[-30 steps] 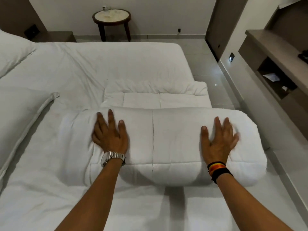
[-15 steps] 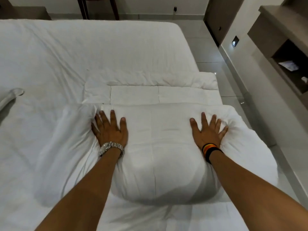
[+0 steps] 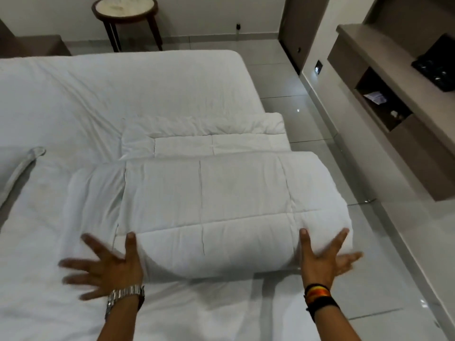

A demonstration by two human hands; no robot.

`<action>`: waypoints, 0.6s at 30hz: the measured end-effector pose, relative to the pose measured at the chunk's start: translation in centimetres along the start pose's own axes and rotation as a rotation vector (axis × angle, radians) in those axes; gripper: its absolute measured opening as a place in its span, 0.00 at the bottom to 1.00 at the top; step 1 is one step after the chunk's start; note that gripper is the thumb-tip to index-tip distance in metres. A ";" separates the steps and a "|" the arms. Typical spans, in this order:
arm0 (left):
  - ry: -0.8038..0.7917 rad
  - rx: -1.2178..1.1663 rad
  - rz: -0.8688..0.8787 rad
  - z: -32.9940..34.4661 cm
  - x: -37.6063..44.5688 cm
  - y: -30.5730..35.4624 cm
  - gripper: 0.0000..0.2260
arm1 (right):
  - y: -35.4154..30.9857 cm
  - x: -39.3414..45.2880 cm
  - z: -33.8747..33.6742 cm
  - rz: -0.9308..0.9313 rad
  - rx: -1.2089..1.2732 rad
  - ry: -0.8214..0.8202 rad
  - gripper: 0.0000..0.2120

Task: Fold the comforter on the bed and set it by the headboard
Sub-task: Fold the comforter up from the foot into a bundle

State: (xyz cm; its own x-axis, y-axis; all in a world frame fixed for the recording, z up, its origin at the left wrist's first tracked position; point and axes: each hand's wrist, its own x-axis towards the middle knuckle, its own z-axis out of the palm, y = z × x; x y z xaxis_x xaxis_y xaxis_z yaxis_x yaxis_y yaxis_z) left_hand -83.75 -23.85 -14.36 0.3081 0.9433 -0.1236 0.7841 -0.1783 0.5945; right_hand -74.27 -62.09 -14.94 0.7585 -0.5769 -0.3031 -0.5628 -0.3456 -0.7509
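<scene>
Against the near edge of the folded comforter (image 3: 221, 212), both hands are spread wide with nothing in their grip: the left hand (image 3: 108, 267) at its near left corner, thumb touching the quilting, fingers splayed over the bed (image 3: 147, 89) sheet, the right hand (image 3: 322, 257) at its near right corner, thumb up against the roll. Placed so, they seem ready to scoop the bundle from both ends. The comforter lies along the bed's right edge, overhanging the floor (image 3: 369, 267); a pillow (image 3: 17, 168) at the left edge suggests the headboard lies that way.
</scene>
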 end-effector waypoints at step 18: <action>-0.125 -0.600 -0.677 4.9 0.0 2.8 0.78 | -3.1 3.3 9.5 0.032 0.199 0.052 0.62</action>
State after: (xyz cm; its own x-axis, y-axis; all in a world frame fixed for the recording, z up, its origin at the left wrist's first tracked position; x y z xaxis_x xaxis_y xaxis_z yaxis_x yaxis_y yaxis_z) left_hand -78.96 -25.75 -16.55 -0.0325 0.7497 -0.6610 0.4174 0.6110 0.6726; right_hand -66.89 -55.91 -19.22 0.7204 -0.6245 -0.3018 -0.5065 -0.1763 -0.8440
